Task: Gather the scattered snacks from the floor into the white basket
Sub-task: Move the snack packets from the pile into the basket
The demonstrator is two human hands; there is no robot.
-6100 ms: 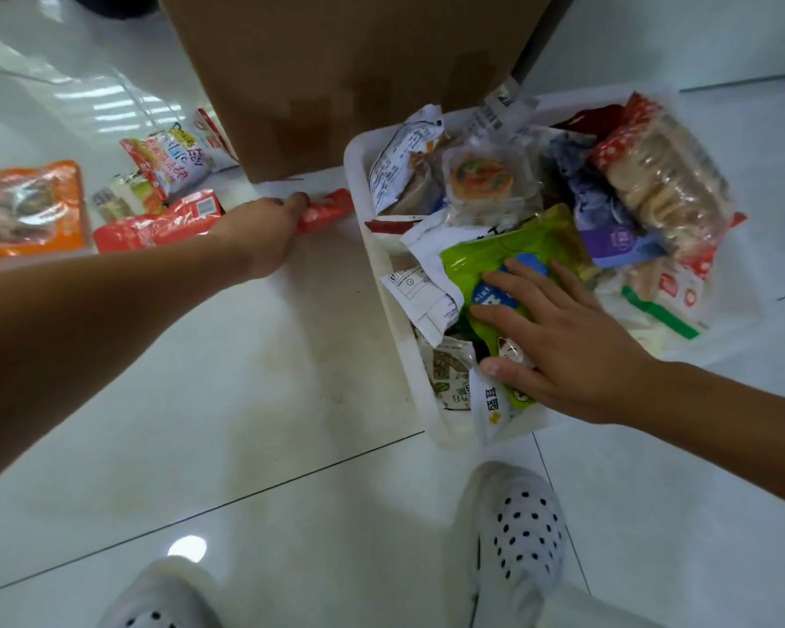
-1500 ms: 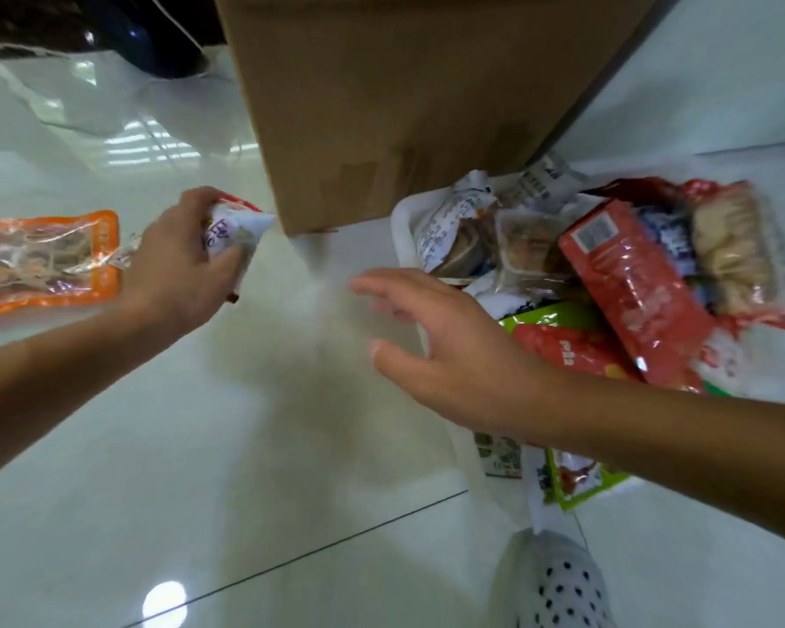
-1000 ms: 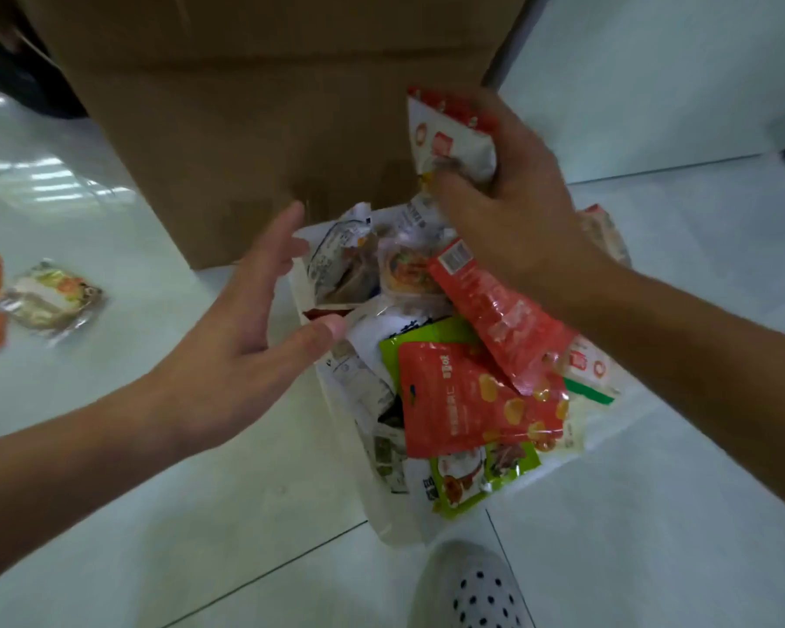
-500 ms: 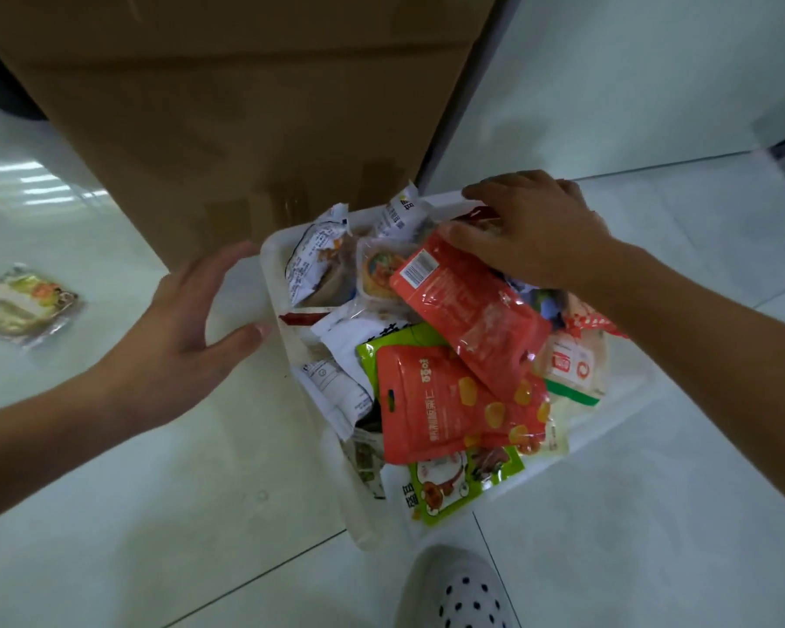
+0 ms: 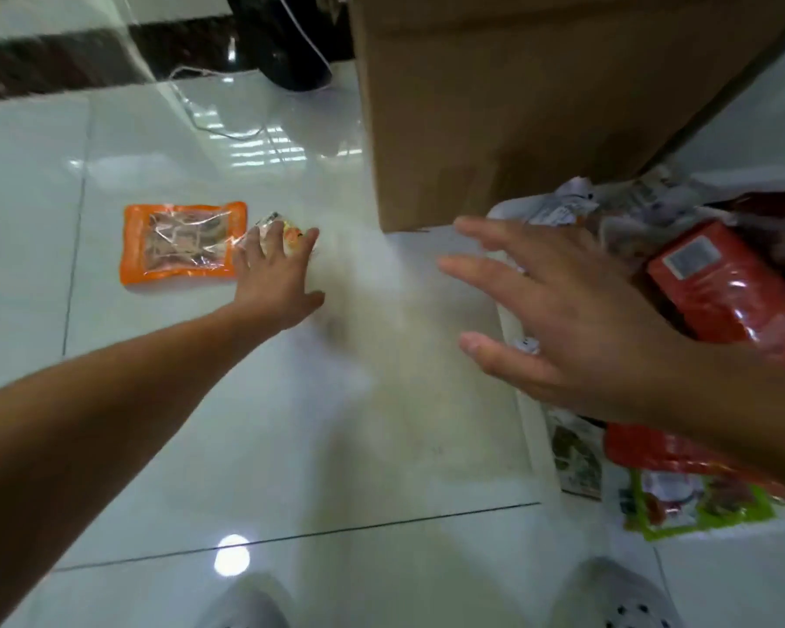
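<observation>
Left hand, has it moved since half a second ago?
Yes. The left hand has gone left, away from the brown cardboard box, onto the small clear snack packet on the floor.

Flat on the tile, left of centre: orange pouch with a clear window, face up. Just beside its right edge, a small clear packet, orange print, partly hidden. Over on the right, white basket heaped full, with a red pack tilted on top and a green pack at the near edge.
</observation>
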